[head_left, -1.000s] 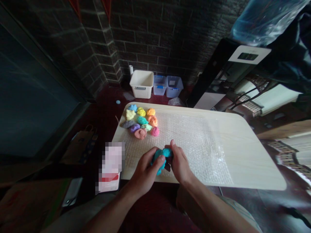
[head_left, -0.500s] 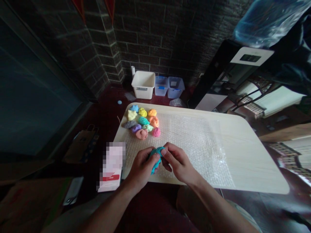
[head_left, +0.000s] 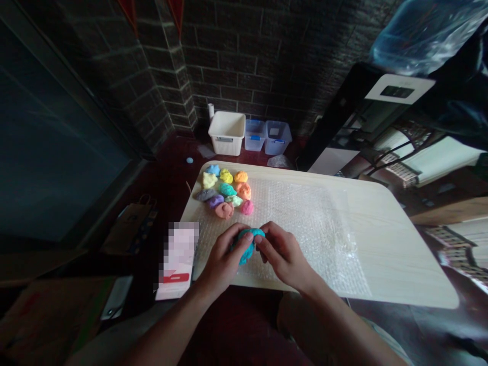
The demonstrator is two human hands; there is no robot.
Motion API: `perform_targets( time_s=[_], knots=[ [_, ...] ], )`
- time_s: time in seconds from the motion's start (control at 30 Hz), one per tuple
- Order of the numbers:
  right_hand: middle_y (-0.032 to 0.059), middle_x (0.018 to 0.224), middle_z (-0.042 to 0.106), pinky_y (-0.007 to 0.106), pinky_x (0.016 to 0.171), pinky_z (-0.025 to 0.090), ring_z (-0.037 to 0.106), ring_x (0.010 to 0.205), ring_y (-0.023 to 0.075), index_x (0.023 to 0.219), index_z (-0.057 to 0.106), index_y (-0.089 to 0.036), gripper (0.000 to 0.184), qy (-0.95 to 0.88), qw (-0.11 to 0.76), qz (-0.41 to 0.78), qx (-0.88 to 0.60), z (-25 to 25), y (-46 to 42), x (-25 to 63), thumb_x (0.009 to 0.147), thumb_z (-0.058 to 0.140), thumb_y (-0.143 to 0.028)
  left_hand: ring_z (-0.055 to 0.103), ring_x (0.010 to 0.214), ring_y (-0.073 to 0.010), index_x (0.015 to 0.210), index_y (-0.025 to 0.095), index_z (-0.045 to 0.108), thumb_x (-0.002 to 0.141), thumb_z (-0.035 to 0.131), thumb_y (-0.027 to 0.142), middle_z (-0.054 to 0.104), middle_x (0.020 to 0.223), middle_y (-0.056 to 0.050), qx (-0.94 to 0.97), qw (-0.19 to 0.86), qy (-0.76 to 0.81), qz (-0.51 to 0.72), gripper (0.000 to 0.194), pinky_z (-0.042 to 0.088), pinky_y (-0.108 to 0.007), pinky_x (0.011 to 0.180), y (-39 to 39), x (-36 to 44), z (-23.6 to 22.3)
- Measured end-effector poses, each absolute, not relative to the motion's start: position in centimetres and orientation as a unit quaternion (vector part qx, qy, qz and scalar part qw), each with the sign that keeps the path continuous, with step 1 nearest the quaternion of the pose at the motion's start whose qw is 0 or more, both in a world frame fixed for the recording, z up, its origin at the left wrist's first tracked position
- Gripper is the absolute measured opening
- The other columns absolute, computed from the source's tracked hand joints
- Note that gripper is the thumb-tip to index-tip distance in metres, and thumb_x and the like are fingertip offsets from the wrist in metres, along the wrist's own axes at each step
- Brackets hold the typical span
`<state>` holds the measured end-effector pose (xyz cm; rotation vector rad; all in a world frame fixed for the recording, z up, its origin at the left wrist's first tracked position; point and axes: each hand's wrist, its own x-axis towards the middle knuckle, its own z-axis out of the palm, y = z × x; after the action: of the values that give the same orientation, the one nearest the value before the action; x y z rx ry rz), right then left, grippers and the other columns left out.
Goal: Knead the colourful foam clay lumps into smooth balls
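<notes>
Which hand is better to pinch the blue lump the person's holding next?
Probably the right hand: its thumb and forefinger are at the right edge of the blue lump, while the left hand wraps its other side.

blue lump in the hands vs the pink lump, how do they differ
Place: the blue lump is held between the left hand and right hand; the pink lump lies beyond them, unheld.
Size: the blue lump looks bigger, though partly covered; the pink lump is small.
Shape: the blue lump looks drawn out, the pink lump rounder.
Both look soft and doughy.
</notes>
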<state>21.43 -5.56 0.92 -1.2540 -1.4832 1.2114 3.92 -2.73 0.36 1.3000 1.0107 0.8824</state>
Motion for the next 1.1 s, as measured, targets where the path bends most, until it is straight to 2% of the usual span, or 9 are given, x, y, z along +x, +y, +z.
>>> perform_targets(
  time_s=[0.1,0.27,0.37,0.53,0.6,0.77,0.87,0.97,1.1],
  knots=[
    [0.0,0.069,0.064,0.025,0.051,0.041,0.055,0.055,0.0114,0.089,0.061,-0.019,0.03,-0.61,0.405,0.425,-0.533,0.5,-5.6,21.2,0.106,0.058,-0.045,0.064,0.083,-0.0176,0.105,0.02,0.068,0.101,0.06,0.044,0.071,0.094,-0.003,0.604,0.557,0.43,0.374,0.026,0.049,-0.027,0.075,-2.6,3.7,-0.1],
    [0.0027,0.07,0.07,0.024,0.05,0.046,0.063,0.056,0.0133,0.093,0.07,-0.017,0.028,-0.548,0.417,0.453,-0.567,0.6,-6.2,20.6,0.101,0.064,-0.044,0.069,0.086,-0.0185,0.105,0.019,0.069,0.101,0.061,0.039,0.074,0.095,-0.005,0.647,0.456,0.468,0.392,0.021,0.051,-0.027,0.078,-2.7,3.7,-0.4],
    [0.005,0.078,0.074,0.023,0.053,0.05,0.067,0.062,0.0138,0.098,0.075,-0.017,0.03,-0.545,0.418,0.505,-0.523,0.9,-6.3,20.8,0.102,0.063,-0.044,0.067,0.075,-0.0175,0.102,0.018,0.069,0.1,0.061,0.041,0.073,0.087,-0.004,0.617,0.478,0.484,0.395,0.025,0.051,-0.026,0.068,-2.6,3.6,-0.3],
    [0.0017,0.068,0.07,0.022,0.05,0.047,0.059,0.052,0.01,0.08,0.067,-0.018,0.039,-0.506,0.431,0.571,-0.481,0.5,-5.6,21.7,0.093,0.076,-0.053,0.057,0.057,-0.0137,0.092,0.017,0.071,0.095,0.067,0.044,0.066,0.069,0.0,0.594,0.569,0.45,0.348,0.028,0.042,-0.023,0.052,-2.2,3.4,-0.1],
    [-0.0001,0.066,0.068,0.022,0.05,0.047,0.059,0.051,0.0101,0.082,0.063,-0.019,0.041,-0.526,0.393,0.579,-0.484,0.3,-5.5,21.9,0.096,0.071,-0.056,0.057,0.059,-0.0139,0.09,0.016,0.072,0.094,0.068,0.043,0.067,0.069,-0.001,0.598,0.58,0.433,0.344,0.027,0.043,-0.023,0.054,-2.2,3.3,-0.1],
    [-0.0037,0.055,0.059,0.022,0.052,0.043,0.054,0.049,0.0101,0.085,0.059,-0.02,0.049,-0.601,0.295,0.537,-0.514,0.0,-5.8,21.9,0.111,0.04,-0.058,0.064,0.074,-0.0174,0.094,0.017,0.073,0.097,0.063,0.038,0.072,0.083,-0.004,0.65,0.518,0.43,0.354,0.023,0.046,-0.025,0.064,-2.7,3.3,0.0],
    [-0.0046,0.055,0.055,0.022,0.049,0.04,0.05,0.048,0.0103,0.083,0.055,-0.021,0.049,-0.582,0.311,0.55,-0.512,-0.5,-5.7,21.7,0.11,0.04,-0.059,0.061,0.072,-0.0168,0.095,0.018,0.069,0.1,0.059,0.039,0.069,0.081,-0.003,0.66,0.489,0.449,0.35,0.024,0.044,-0.026,0.063,-3.1,3.4,-0.2],
    [-0.0048,0.057,0.053,0.022,0.048,0.039,0.048,0.048,0.0101,0.083,0.053,-0.022,0.047,-0.566,0.346,0.558,-0.499,-1.0,-5.6,21.2,0.11,0.042,-0.059,0.059,0.07,-0.0162,0.095,0.019,0.068,0.101,0.057,0.042,0.067,0.078,-0.002,0.631,0.517,0.46,0.352,0.026,0.043,-0.026,0.062,-3.2,3.4,-0.4],
    [-0.0054,0.056,0.052,0.022,0.048,0.037,0.044,0.047,0.0096,0.082,0.054,-0.022,0.047,-0.566,0.364,0.547,-0.498,-1.0,-5.6,20.9,0.109,0.043,-0.059,0.063,0.081,-0.018,0.1,0.019,0.07,0.098,0.059,0.037,0.071,0.089,-0.003,0.589,0.564,0.449,0.366,0.021,0.048,-0.028,0.072,-2.8,3.3,-0.4]
  ],
)
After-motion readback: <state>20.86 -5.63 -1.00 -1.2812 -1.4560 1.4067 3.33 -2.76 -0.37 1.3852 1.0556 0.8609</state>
